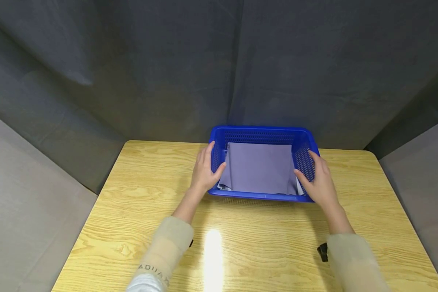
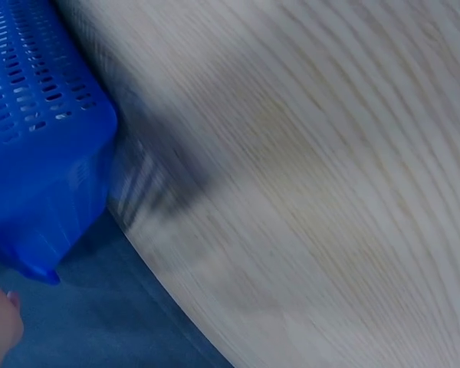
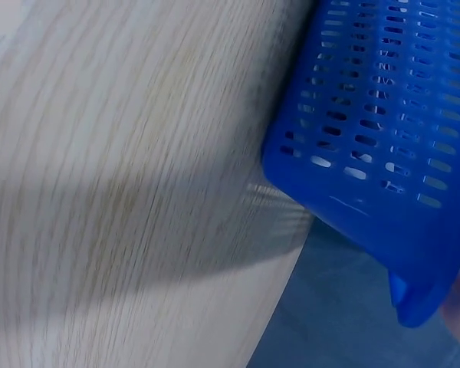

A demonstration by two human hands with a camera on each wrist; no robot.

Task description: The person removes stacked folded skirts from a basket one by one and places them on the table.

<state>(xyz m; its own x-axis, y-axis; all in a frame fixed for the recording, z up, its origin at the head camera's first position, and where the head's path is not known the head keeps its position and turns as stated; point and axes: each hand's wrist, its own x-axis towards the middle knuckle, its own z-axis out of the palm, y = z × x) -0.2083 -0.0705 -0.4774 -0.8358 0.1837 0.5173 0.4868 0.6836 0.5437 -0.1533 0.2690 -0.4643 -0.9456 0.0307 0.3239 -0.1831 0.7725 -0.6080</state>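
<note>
Both hands clasped the blue perforated basket (image 1: 264, 134): left hand (image 1: 203, 170) and right hand (image 1: 319, 182) gripping opposite walls. Keeping it level would have kept the folded purple cloth (image 1: 259, 167) flat inside.

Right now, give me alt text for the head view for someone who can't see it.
A person's left hand and right hand grip opposite sides of a blue perforated basket holding a folded purple cloth. It sits on a wooden table before a dark curtain.

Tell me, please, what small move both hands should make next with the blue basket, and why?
Probably slide the basket toward the person. The left hand and right hand each grip a side wall, the cloth lies flat inside, and the table has free space in front.
</note>
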